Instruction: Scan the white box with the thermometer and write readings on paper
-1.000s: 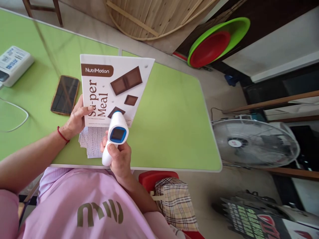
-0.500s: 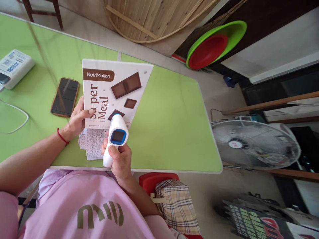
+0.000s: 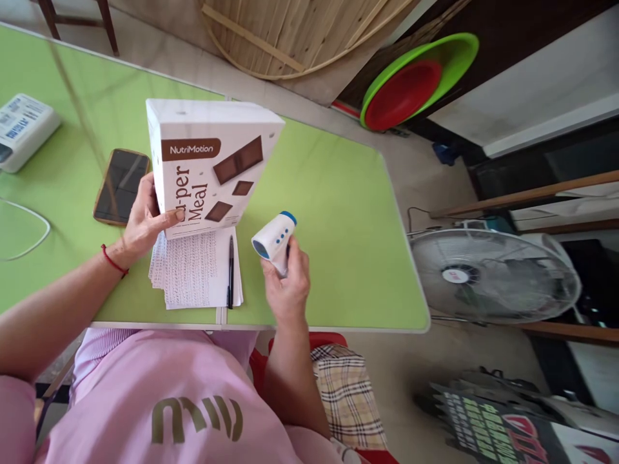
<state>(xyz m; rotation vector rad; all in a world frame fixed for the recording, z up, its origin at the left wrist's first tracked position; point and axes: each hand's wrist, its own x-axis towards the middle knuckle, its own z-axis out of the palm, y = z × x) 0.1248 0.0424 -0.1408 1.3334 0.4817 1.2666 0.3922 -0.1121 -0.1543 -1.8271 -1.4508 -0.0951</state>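
Note:
My left hand grips the lower left side of a white meal box printed with brown chocolate pieces. Its thumb lies across the front, and the box is tilted so that its top face shows. In my right hand is a white and blue infrared thermometer, held by its handle to the right of the box, its blue end pointing up and right. Below the box, handwritten papers lie on the table, partly covered by it. A black pen rests along their right side.
A phone lies on the green table, left of the box. Farther left are a white device and a white cable. A standing fan is beyond the right edge. A plaid cloth hangs over a red seat below.
My right hand has moved right with the thermometer, away from the box front, and turned it. The box has tipped, showing its top face. The pen has come into view.

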